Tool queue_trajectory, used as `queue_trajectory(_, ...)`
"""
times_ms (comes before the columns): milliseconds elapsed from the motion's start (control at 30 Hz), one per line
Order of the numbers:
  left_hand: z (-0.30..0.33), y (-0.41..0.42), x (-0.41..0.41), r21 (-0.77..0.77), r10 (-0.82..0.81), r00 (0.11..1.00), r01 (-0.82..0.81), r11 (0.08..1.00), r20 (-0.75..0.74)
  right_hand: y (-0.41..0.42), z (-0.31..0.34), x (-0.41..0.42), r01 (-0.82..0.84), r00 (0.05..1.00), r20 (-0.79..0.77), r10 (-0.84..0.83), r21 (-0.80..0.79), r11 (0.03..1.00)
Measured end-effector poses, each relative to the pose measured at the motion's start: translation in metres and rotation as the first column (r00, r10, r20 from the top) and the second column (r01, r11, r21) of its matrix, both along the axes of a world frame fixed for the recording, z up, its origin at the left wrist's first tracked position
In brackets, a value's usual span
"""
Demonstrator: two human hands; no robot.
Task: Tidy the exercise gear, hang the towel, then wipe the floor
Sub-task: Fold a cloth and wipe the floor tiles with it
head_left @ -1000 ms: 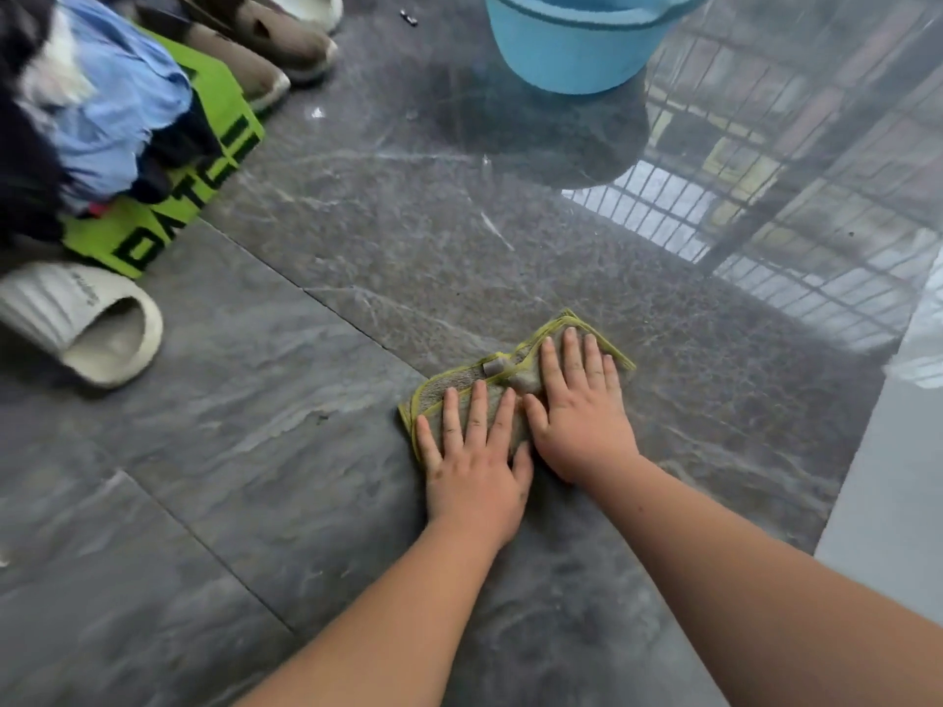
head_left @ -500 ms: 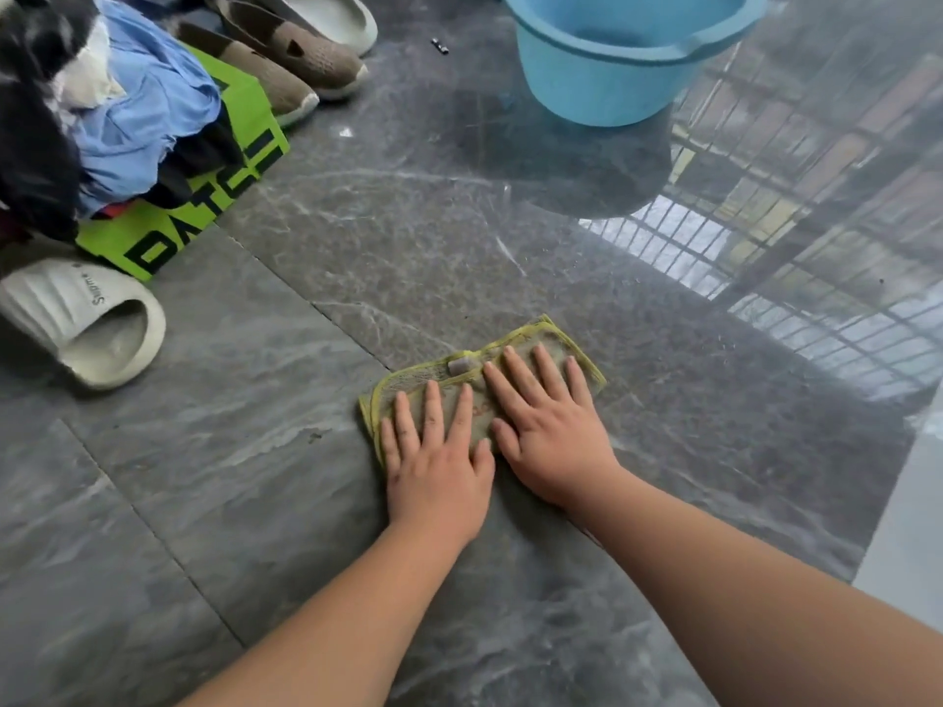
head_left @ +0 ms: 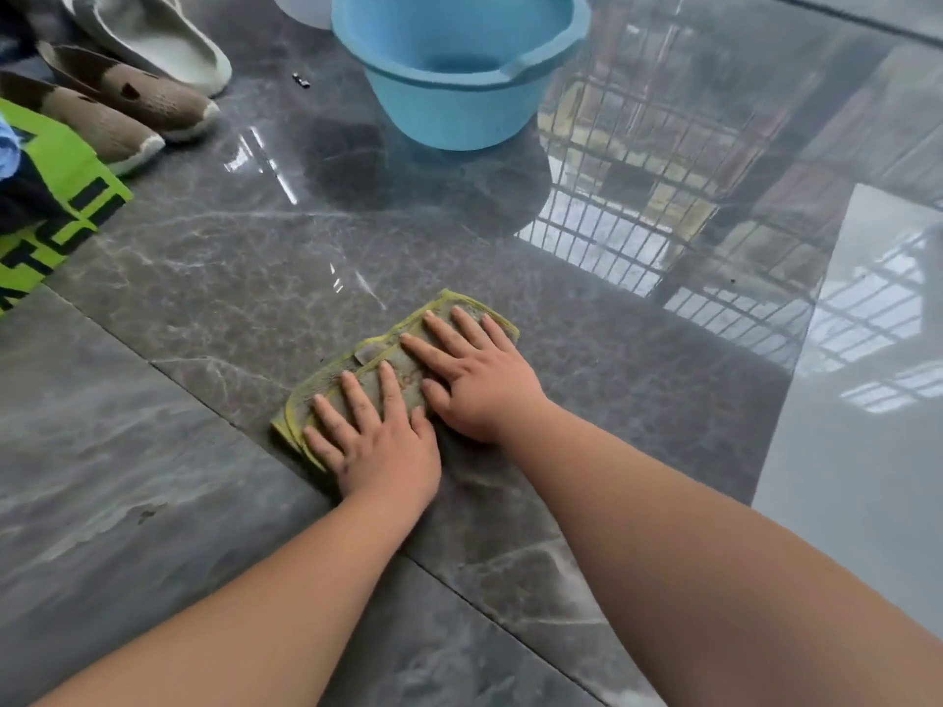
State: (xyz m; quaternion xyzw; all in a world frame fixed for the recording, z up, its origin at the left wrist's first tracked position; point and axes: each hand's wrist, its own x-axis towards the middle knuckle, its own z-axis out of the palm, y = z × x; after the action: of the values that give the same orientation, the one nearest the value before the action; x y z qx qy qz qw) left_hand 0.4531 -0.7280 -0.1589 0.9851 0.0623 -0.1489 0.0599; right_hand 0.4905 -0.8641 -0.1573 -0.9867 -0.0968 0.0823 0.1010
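Both palms press flat, fingers spread, on the folded cloth (head_left: 380,372), left hand (head_left: 380,443) touching the right hand (head_left: 477,377). Since a second ago the cloth has slid leftward across the floor (head_left: 219,278), toward the grout line now under the left hand, so wiping is under way.

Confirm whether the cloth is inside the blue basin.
No, the cloth lies flat on the floor under both hands, apart from the blue basin.

Head cam, down-fwd, close over floor (head_left: 214,257)
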Motion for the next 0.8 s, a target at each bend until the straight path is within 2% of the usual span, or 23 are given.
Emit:
queue_trajectory(200, 0.003, -0.09, 0.006, -0.048, -0.104, 0.994, 0.102, 0.994, -0.023, -0.095, 0.003, -0.012, 0.125, 0.992, -0.03, -0.125, -0.006, 0.992)
queue_trajectory(500, 0.012, -0.21, -0.033, -0.131, -0.356, 0.929, 0.342, 0.93, -0.102, -0.219, 0.006, -0.085, 0.357, 0.931, -0.062, -0.36, -0.055, 0.932)
queue_trajectory(667, 0.017, -0.26, -0.086, -0.211, -0.535, 0.832, 0.502, 0.839, -0.148, -0.271, 0.011, -0.16, 0.482, 0.866, -0.107, -0.489, -0.083, 0.872)
queue_trajectory(800, 0.018, -0.289, -0.133, -0.244, -0.691, 0.705, 0.65, 0.72, -0.163, -0.296, 0.012, -0.233, 0.612, 0.772, -0.126, -0.624, -0.119, 0.782)
